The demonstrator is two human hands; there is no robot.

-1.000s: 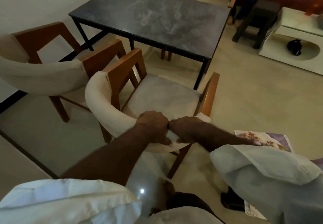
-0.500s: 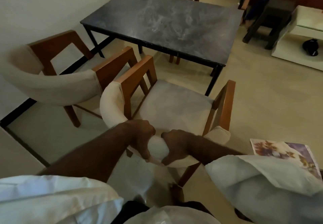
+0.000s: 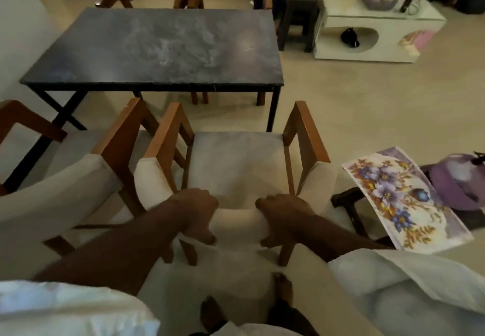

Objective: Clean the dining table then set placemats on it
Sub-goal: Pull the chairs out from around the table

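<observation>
Head view showed the dark stone-topped desk [image 3: 157, 47] standing just beyond a cushioned wooden chair [image 3: 236, 162], while a floral placemat [image 3: 401, 199] lay off to the chair's right, well apart from the desk. The left hand [image 3: 195, 209] and the right hand [image 3: 284, 215] both gripped the chair's padded backrest [image 3: 236, 220], fingers [image 3: 202, 234] curled over its top edge, a gap between the two. A second chair [image 3: 65, 191] stood just beside it on the left.

Matt dark stone dining table [image 3: 157, 47]; wooden, cloth-padded chair [image 3: 236, 162].
</observation>
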